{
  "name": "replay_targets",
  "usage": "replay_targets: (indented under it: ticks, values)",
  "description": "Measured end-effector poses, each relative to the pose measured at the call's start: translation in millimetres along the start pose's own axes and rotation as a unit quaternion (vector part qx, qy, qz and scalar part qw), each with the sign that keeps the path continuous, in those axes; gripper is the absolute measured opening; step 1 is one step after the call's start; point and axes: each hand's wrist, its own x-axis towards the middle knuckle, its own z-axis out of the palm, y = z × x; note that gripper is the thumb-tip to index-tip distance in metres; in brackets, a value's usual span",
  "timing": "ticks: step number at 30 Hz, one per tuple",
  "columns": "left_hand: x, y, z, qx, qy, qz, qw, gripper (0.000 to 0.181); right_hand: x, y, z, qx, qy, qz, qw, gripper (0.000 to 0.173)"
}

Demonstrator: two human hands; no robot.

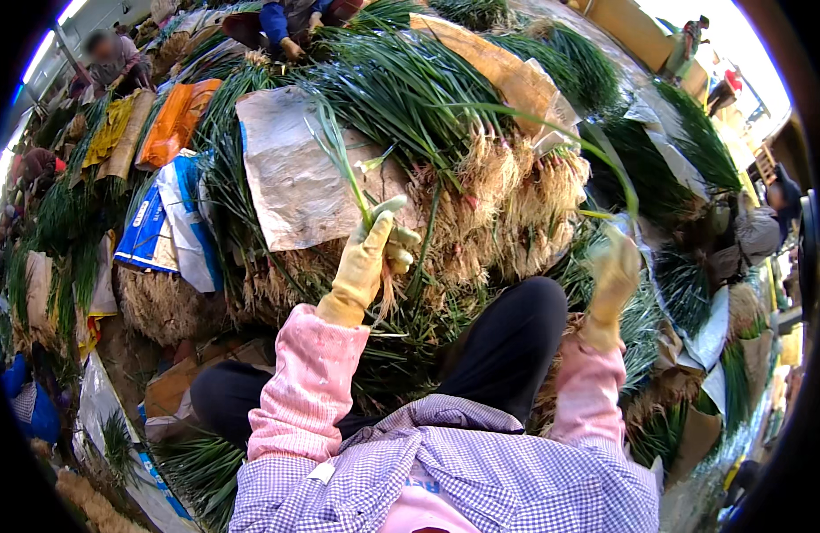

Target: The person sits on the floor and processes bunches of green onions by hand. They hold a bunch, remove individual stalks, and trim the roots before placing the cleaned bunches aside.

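Observation:
My left hand (373, 256), in a yellow rubber glove with pale fingertips, is closed around a thin green plant stalk (346, 163) with long narrow leaves; stringy roots hang below the fingers. My right hand (613, 280), gloved too, is blurred; a long curved green leaf (599, 150) runs up and left from by its fingers, and whether it is gripped is unclear. Ahead lies a large pile of green leafy plants (396, 86), their tan roots (503, 200) towards me. A worn whitish sheet (303, 166) covers part of the pile, just beyond my left hand.
Loose leaves (410, 360) cover the ground between my knees. A blue and white sack (177, 220) and an orange sheet (177, 123) lie on bundles to the left. A co-worker's hand (291, 49) is at the pile's far edge. More bundles (683, 286) stand to the right.

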Motion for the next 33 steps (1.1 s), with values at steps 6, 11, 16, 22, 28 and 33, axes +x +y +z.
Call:
replay_targets:
  ticks: [6, 11, 16, 22, 28, 33]
  values:
    - [54.2, -55.2, -7.3, -0.122, 0.052, -0.143, 0.981, 0.025, -107.5, 136.2, -109.5, -0.249, -0.17, 0.457, 0.837, 0.032]
    - [43.9, -67.5, -13.6, -0.226, 0.001, -0.206, 0.952, 0.028, -71.3, 98.7, -33.7, -0.054, -0.151, 0.244, 0.956, 0.045]
    - [26.5, -50.8, -11.3, -0.155, 0.035, -0.173, 0.972, 0.027, 3.7, -35.2, 148.4, 0.058, -0.269, 0.0, 0.961, 0.036]
    - [12.4, -48.6, -34.4, -0.022, 0.105, -0.108, 0.988, 0.026, -16.4, -72.9, 185.1, -0.009, -0.497, 0.14, 0.856, 0.021]
    - [8.3, -62.7, -36.9, 0.031, 0.046, -0.094, 0.994, 0.028, -57.2, -105.0, 139.2, 0.259, -0.391, 0.046, 0.882, 0.029]
    - [-21.7, -43.7, -18.3, 0.039, 0.092, -0.159, 0.982, 0.025, -39.6, -105.4, 167.8, 0.197, -0.49, -0.094, 0.844, 0.015]
